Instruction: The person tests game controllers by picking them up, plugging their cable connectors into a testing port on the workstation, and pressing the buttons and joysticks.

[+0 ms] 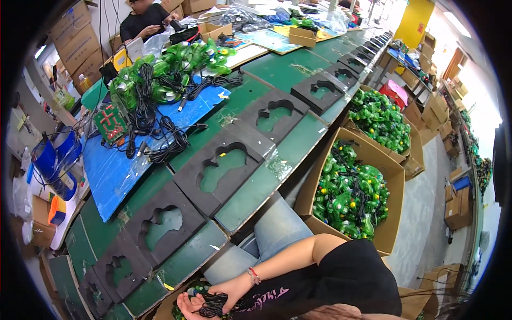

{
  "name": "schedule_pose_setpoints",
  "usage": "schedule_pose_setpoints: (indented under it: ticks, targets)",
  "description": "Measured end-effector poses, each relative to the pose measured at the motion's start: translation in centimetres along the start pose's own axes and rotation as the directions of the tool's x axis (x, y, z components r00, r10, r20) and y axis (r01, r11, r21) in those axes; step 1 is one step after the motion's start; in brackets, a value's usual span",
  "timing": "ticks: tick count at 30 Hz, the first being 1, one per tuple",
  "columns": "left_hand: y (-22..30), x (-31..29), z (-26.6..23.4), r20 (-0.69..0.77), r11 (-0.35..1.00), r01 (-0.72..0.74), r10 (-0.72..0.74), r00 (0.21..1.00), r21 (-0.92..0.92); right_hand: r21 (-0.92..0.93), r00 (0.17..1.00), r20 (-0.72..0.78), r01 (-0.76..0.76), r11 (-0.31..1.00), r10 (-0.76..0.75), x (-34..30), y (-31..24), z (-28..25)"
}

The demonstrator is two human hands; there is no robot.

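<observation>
The right hand point(237, 290) grips a black cable bundle point(214, 305) just below the desk point(240, 205), over green plastic pieces; the left hand point(188, 306) lies against the bundle, fingers extended, its grip unclear. Held there, both hands probably steady the loose loops. Foam trays point(188, 182) line the desk, their shaped cutouts presumably made to seat something. Beside the desk, a carton point(394, 208) keeps more green pieces, likely within easy reach. Pink lettering marks the black shirt point(341, 277); stacked cartons point(74, 42) beyond the desk bear print, too small to read.
</observation>
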State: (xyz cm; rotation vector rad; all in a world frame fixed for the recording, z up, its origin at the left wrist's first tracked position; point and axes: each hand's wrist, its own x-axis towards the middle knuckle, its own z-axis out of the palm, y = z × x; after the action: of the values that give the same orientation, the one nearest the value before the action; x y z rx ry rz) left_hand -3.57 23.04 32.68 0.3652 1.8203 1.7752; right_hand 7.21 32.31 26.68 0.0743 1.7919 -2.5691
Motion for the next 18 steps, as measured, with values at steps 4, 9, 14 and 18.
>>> schedule_pose_setpoints:
  ticks: [4,9,14,18]
  targets:
    - [-0.9,1.6,-4.2,0.439,0.872,0.395,-0.246,0.864,-0.29,-0.078,0.999,0.029,0.039,0.996,-0.037,-2.1,-3.7,-0.6]
    - [-0.6,0.8,-7.3,0.732,0.874,0.455,-0.197,0.653,-0.17,-0.3,0.988,0.078,0.151,0.942,-0.134,-4.1,-6.6,-1.0]
    - [2.7,0.4,-6.6,0.707,0.952,0.294,-0.266,0.655,0.086,-0.343,0.947,0.168,0.318,0.884,-0.275,-5.0,-8.8,-1.4]
    - [3.5,0.3,-5.7,0.721,0.968,0.2,-0.245,0.648,0.149,-0.541,0.611,0.561,0.781,0.31,-0.559,-3.9,-6.7,-3.1]
